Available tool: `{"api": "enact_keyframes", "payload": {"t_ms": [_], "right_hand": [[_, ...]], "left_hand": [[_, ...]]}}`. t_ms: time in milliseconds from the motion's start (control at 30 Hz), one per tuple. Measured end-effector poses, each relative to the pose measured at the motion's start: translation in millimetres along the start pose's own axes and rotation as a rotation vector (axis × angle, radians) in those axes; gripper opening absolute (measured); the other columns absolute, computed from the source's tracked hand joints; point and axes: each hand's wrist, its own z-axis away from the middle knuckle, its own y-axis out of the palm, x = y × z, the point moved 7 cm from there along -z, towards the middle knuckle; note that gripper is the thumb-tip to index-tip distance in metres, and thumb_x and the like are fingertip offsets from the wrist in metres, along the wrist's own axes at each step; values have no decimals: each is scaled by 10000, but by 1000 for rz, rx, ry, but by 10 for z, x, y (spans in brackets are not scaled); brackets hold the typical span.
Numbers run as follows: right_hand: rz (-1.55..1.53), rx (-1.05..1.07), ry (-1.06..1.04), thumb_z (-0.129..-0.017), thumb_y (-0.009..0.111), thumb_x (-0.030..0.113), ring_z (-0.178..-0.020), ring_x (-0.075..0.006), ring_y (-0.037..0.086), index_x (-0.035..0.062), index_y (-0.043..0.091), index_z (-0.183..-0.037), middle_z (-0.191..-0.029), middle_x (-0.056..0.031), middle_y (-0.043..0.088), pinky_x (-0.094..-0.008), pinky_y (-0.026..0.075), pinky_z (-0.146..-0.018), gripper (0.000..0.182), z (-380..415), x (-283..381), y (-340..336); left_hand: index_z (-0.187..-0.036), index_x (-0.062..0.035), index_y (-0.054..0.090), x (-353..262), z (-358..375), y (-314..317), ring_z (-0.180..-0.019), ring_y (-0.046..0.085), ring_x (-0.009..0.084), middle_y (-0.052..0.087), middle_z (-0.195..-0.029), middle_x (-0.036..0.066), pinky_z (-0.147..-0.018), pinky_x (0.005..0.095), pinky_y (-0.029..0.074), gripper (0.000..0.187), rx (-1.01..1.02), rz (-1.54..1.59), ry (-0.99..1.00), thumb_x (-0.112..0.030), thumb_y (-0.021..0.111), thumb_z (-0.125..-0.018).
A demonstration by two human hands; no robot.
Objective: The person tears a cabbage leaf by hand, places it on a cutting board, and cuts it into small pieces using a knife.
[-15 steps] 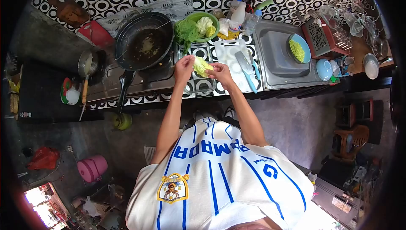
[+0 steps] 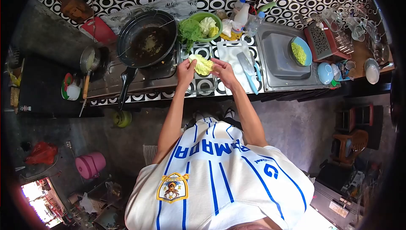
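Observation:
A pale yellow-green cabbage leaf (image 2: 201,65) is stretched between my two hands above a clear glass dish (image 2: 202,87) on the counter. My left hand (image 2: 186,70) pinches its left edge. On the opposite edge, my right hand (image 2: 224,71) is closed with thumb and fingers. Behind the leaf stands a green bowl (image 2: 219,30) holding leafy greens (image 2: 189,30) and pieces of cabbage (image 2: 208,26). Right of my right hand, a white cutting board (image 2: 228,52) carries a knife (image 2: 248,71) with a light blue handle.
To the left, a large black wok (image 2: 148,46) with oily residue sits on the stove, its handle towards me. A small pan (image 2: 89,59) is farther left. On the right, a blue bowl (image 2: 299,51) of chopped greens rests on a grey basin (image 2: 283,57) in the sink. Bottles (image 2: 241,16) stand behind.
The leaf has turned from a slanted position to lying more level and spread between my hands. My right hand has shifted slightly up and right. The whole view has moved a little.

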Motion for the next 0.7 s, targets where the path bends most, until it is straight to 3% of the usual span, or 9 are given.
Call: {"api": "enact_keyframes", "payload": {"t_ms": [167,367,467,700], "right_hand": [[64,-39,-70,-833,768,-46,-868,-134,703,-45,631,-1273,-1011,-105,736,-258,576,-728,460,-59,21,186],[348,-124,-84,-763,850,-11,-702,-116,688,-13,736,-973,-850,-80,744,-250,560,-639,239,-36,98,99],[526,-171,-77,-795,852,49,-712,-108,679,-21,729,-998,-850,-54,738,-246,545,-611,248,-29,75,22],[270,32,-65,-860,806,103,-806,-99,672,-39,688,-1205,-942,-42,738,-235,536,-717,390,-64,36,52]], "left_hand": [[-1193,47,644,32,34,68,-913,685,106,729,-1059,82,-804,227,546,314,116,-105,45,-61,736,-913],[-1164,52,644,-95,65,-32,-946,680,106,721,-1071,86,-845,238,555,364,3,-174,49,0,796,-838],[-1151,56,656,-68,21,-100,-936,678,105,722,-1063,86,-846,235,553,358,-28,-198,54,-26,809,-838],[-1189,71,667,13,-41,-129,-964,688,114,729,-1088,106,-870,232,544,334,42,-135,24,-65,756,-898]]}}
